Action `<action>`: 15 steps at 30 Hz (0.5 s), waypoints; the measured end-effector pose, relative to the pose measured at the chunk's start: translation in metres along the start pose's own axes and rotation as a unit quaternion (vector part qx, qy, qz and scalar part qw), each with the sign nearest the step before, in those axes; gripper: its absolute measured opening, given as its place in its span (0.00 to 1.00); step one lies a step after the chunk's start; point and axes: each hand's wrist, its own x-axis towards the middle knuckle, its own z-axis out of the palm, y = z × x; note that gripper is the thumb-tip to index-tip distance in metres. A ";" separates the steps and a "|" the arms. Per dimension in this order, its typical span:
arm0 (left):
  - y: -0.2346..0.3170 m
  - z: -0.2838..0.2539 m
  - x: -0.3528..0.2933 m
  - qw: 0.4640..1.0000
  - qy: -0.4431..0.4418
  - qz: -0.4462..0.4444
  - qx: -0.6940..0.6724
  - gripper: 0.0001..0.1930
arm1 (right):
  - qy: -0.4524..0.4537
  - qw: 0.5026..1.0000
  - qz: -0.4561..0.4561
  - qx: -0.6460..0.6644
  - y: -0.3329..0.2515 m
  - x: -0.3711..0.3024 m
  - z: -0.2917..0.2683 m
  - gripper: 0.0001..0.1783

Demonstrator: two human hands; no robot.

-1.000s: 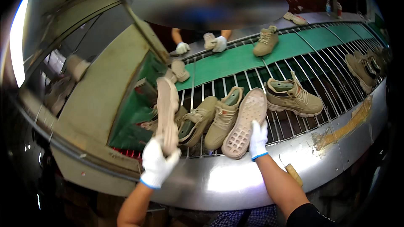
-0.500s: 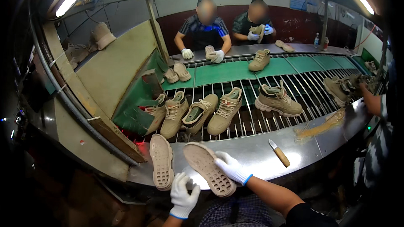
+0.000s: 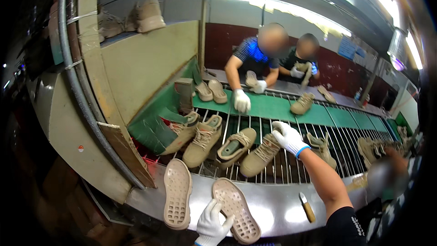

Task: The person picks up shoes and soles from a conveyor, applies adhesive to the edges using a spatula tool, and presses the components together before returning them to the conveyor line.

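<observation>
steel ledge [image 3: 284,214] gleaming on the near side, green strip [image 3: 268,115] running past beyond the right hand [image 3: 290,137], and that hand is right over the collar of a tan laced shoe [image 3: 260,157]! fingers curled there, but whether they've clenched, i can't tell. nearer, the left hand [image 3: 212,224] is at the left edge of a pale sole [image 3: 234,202], thumb apart from the fingers; can't call that a firm pinch either. second sole [image 3: 177,193] just to its left, wood-handled knife [image 3: 307,207] well off to its right. that shoe looks light and soft up top, so the heel collar seems the hold. soles look thick, springy, hardly fragile: take them by the side walls.
</observation>
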 end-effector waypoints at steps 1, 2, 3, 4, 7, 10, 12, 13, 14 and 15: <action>-0.003 0.010 -0.006 0.995 0.009 0.013 0.099 0.25 | 0.018 0.999 0.004 -0.027 0.004 0.019 0.008 0.26; -0.007 0.017 -0.012 0.979 0.024 0.023 0.201 0.18 | 0.013 0.999 0.014 -0.047 0.000 0.041 0.016 0.26; -0.003 0.016 -0.014 0.983 0.014 0.022 0.183 0.18 | 0.034 0.998 0.012 -0.058 0.013 0.050 0.027 0.26; -0.001 0.016 -0.010 0.989 0.006 0.016 0.150 0.18 | 0.057 0.996 0.012 -0.069 0.028 0.053 0.036 0.27; 0.000 0.012 -0.003 0.993 -0.001 0.005 0.122 0.18 | -0.139 0.956 -0.112 -0.233 0.075 0.042 0.072 0.28; -0.004 0.011 -0.005 0.991 -0.004 -0.004 0.132 0.19 | -0.177 0.961 -0.020 -0.212 0.032 0.025 0.047 0.35; -0.004 0.012 -0.006 0.992 -0.009 -0.001 0.129 0.19 | -0.188 0.949 -0.025 -0.252 0.032 0.003 0.017 0.40; -0.006 0.012 -0.006 0.991 -0.008 0.001 0.133 0.19 | -0.223 0.944 0.026 -0.243 0.028 -0.004 0.004 0.41; -0.006 0.013 -0.006 0.992 -0.013 0.006 0.127 0.19 | -0.257 0.932 0.087 -0.238 0.032 -0.019 -0.015 0.42; -0.005 0.015 -0.007 0.992 -0.015 0.008 0.127 0.19 | -0.268 0.937 0.114 -0.193 0.035 -0.036 -0.032 0.45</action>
